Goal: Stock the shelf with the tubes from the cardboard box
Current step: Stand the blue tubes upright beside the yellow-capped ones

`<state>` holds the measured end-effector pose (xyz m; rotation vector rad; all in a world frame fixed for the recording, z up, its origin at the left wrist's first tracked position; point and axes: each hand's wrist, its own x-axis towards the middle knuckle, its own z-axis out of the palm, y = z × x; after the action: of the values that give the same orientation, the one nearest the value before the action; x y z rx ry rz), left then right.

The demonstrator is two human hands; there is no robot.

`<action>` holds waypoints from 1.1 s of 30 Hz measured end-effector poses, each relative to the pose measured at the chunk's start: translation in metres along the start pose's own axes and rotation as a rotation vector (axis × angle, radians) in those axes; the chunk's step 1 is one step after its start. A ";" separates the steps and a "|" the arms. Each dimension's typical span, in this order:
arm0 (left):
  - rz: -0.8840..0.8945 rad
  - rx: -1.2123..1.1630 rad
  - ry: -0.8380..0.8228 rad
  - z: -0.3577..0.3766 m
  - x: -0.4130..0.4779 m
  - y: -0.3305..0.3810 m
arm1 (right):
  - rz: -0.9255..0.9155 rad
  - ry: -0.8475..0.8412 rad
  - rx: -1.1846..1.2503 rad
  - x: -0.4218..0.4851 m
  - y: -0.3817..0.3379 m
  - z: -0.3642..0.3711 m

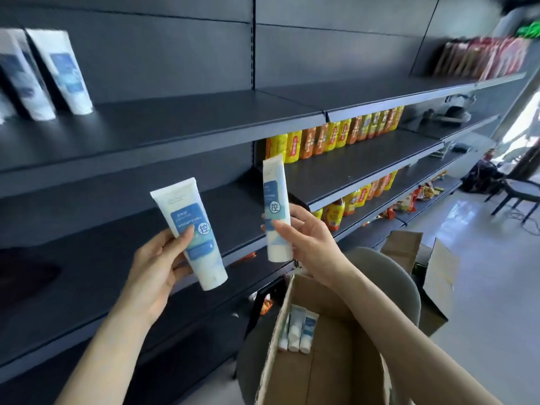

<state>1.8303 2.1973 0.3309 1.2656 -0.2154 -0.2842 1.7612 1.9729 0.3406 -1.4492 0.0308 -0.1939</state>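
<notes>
Two standing tubes point(43, 71) leaned back on the upper shelf point(175, 124) at far left. Your left hand point(155, 267) gripped the first tube point(187, 214), tilted and cap-down, with your thumb across its label. Your right hand point(312, 247) pinched the second tube point(274, 200), nearly upright. Below it, the open cardboard box point(344, 372) held the remaining tubes point(301, 331) against its left wall. Yellow bottles point(336, 135) lined the shelves on the right.
</notes>
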 end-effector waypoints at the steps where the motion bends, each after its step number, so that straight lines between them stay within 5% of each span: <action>1: 0.028 0.004 0.002 -0.001 -0.002 0.009 | -0.015 -0.013 -0.019 0.002 -0.007 0.005; 15: 0.202 0.065 0.076 -0.081 -0.022 0.113 | -0.061 -0.187 0.090 0.048 -0.069 0.112; 33: 0.314 0.166 0.173 -0.230 -0.049 0.191 | -0.108 -0.327 0.167 0.120 -0.065 0.283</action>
<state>1.8737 2.4734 0.4479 1.3905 -0.2895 0.1153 1.9112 2.2260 0.4511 -1.3019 -0.3243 -0.0443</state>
